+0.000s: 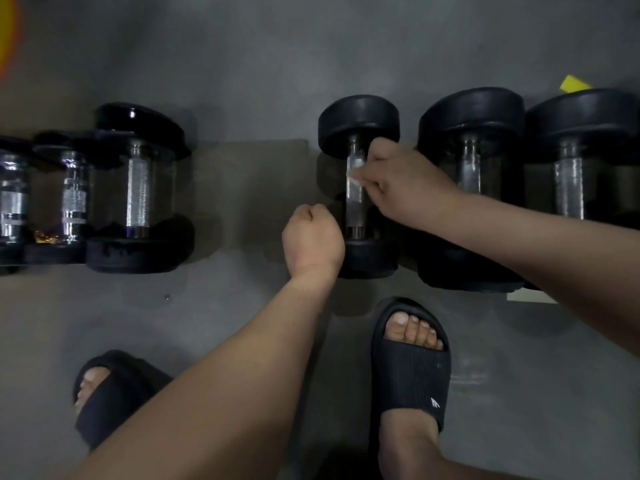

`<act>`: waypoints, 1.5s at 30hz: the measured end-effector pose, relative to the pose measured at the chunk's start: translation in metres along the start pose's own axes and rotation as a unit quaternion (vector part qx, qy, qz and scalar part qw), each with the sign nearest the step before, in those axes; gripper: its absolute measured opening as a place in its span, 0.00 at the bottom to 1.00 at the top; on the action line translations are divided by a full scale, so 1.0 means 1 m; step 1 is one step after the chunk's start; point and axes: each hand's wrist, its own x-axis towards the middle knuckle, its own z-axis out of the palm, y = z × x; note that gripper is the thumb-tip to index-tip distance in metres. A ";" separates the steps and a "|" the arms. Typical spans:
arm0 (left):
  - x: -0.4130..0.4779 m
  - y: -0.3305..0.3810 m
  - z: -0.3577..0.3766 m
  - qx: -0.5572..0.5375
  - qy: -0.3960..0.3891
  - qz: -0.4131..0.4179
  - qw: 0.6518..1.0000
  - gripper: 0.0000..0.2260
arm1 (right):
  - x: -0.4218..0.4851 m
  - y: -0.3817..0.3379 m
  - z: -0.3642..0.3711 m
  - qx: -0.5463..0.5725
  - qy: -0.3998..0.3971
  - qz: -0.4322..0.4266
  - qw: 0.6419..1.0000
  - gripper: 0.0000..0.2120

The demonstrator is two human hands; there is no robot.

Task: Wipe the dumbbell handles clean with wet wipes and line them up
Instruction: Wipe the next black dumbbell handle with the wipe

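White wipe [355,173]: your right hand [398,181] pinches it on the handle [356,206] of the dumbbell [358,119] in work.
Left hand [313,237]: fist, just left of that dumbbell's near head; nothing visible in it.
Right of it: two bigger dumbbells [469,168], parallel, close.
Left of it: three more dumbbells [138,188], well apart.
Progress: mid-wipe, I'd judge. Can't tell which handles are clean. That left gap looks yet to close.

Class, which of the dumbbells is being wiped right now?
The leftmost dumbbell of the right-hand trio: only its handle has the right hand holding a white wipe against it.
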 end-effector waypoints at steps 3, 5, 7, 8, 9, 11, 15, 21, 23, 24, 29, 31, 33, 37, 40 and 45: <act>-0.003 0.003 0.000 0.004 -0.004 -0.019 1.000 0.12 | 0.011 -0.001 0.002 -0.010 0.032 0.090 0.995 0.15; -0.010 0.008 0.003 0.017 -0.008 -0.025 0.999 0.11 | 0.008 -0.003 0.007 -0.031 0.007 0.088 0.996 0.16; -0.021 0.011 0.008 0.055 -0.013 -0.017 0.998 0.15 | 0.003 0.000 0.010 -0.024 -0.012 0.053 0.998 0.16; -0.026 0.011 0.010 0.069 -0.006 -0.006 0.998 0.16 | 0.004 0.002 0.010 -0.015 -0.004 0.046 0.999 0.15; -0.029 0.010 0.012 0.075 0.008 0.003 0.997 0.16 | 0.006 0.003 0.010 0.005 0.016 0.053 0.998 0.15; -0.029 0.008 0.013 0.070 0.032 0.008 0.997 0.16 | 0.008 0.006 0.012 0.028 0.073 0.073 0.994 0.16; -0.019 -0.001 0.006 0.025 0.031 0.003 0.999 0.14 | -0.012 -0.003 0.018 0.043 0.028 -0.014 0.999 0.14; -0.004 -0.009 -0.006 -0.041 0.041 -0.012 0.998 0.12 | -0.006 -0.007 0.005 0.016 -0.096 -0.096 0.991 0.12; -0.004 -0.008 -0.007 -0.046 0.036 -0.015 0.998 0.11 | 0.011 -0.007 -0.002 0.021 -0.051 -0.022 0.998 0.13; -0.004 -0.008 -0.008 -0.048 0.035 -0.015 0.998 0.11 | 0.015 -0.005 -0.001 0.028 -0.031 -0.005 0.999 0.13; 0.001 -0.012 -0.010 -0.054 0.046 -0.007 0.997 0.10 | -0.006 -0.010 0.007 0.041 -0.143 -0.117 0.982 0.16; 0.002 -0.012 -0.009 -0.060 0.049 0.001 0.997 0.10 | -0.001 -0.012 -0.002 0.042 -0.174 -0.113 0.977 0.15; 0.003 -0.013 -0.008 -0.063 0.048 0.004 0.997 0.11 | 0.006 -0.010 -0.006 0.039 -0.142 -0.072 0.987 0.11; 0.005 -0.014 -0.008 -0.067 0.046 0.006 0.997 0.11 | -0.005 -0.011 0.004 0.081 -0.085 -0.089 0.989 0.08; 0.006 -0.014 -0.008 -0.058 0.048 0.010 0.997 0.11 | -0.007 -0.014 -0.001 0.078 -0.188 -0.132 0.970 0.09; 0.006 -0.015 -0.010 -0.060 0.046 0.001 0.997 0.11 | 0.012 0.001 -0.002 0.061 -0.049 -0.022 0.997 0.09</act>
